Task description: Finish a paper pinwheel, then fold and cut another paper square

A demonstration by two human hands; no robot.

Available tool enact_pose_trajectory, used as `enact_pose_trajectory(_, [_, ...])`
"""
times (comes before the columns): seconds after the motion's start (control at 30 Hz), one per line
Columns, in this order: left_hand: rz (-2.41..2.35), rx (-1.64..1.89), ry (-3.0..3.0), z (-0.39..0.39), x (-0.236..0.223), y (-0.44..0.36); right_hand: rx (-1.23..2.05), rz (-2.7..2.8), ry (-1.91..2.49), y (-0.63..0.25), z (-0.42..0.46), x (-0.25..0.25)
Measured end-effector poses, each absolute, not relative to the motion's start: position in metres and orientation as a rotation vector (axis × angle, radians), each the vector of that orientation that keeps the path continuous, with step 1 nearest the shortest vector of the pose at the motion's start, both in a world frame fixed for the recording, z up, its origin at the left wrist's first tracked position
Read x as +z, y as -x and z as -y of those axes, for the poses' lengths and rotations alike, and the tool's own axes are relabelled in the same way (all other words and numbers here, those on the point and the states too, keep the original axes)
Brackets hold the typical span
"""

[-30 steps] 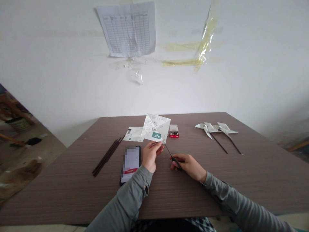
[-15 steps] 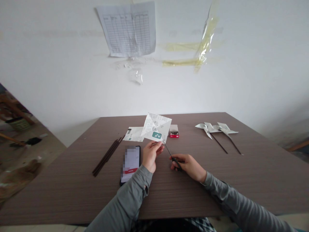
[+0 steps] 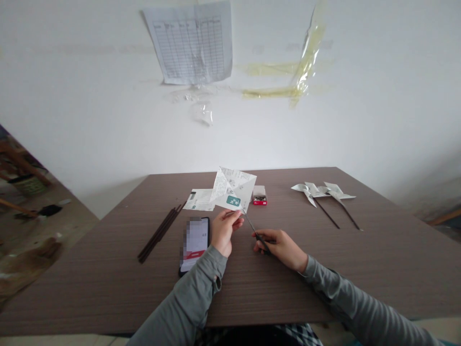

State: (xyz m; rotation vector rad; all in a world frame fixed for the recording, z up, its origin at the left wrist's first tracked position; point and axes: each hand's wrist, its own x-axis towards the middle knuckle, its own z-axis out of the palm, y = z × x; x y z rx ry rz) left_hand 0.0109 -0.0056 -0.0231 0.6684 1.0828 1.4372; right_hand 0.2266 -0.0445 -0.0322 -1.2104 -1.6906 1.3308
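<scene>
My left hand [image 3: 224,231] pinches the lower corner of a square sheet of printed paper [image 3: 242,186], holding it up above the table. Diagonal lines cross the sheet, and a green patch is printed near its bottom. In my right hand [image 3: 283,246] is a pair of scissors [image 3: 256,232], the fingers closed round the dark handles. Their thin blades point up and left, with the tips at the paper's lower corner. Whether the blades are parted there I cannot tell.
A phone [image 3: 195,242] lies left of my left hand, beside several dark sticks [image 3: 158,234]. Another printed paper [image 3: 199,200] lies behind it. A small red box [image 3: 260,202] holds tiny metal pieces. Two paper pinwheels [image 3: 309,191] on sticks rest at the right.
The paper has tilted very slightly, its top corner moving a little up and left. Both hands keep nearly the same place and the same hold.
</scene>
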Motion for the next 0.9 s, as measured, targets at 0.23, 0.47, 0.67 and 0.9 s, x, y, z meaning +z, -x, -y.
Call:
enact_pose_trajectory(0.23, [-1.082,1.433,-0.679,0.0057,-0.0229,-0.0109,1.290,1.715,1.173,-0.2265,0.0428,-0.0357])
enact_pose_trajectory(0.47, [-1.086,1.421,-0.690,0.0069,-0.0218,-0.0122,1.279,1.696,1.179,-0.2254,0.0436,-0.0343])
enact_pose_trajectory(0.67, [-1.095,1.425,-0.680,0.0077,-0.0205,-0.0133,1.275,1.706,1.178,-0.2251,0.0427,-0.0344])
enact_pose_trajectory(0.9, [-1.110,1.417,-0.674,0.0079,-0.0193,-0.0150,1.285,1.700,1.184,-0.2252,0.0414,-0.0368])
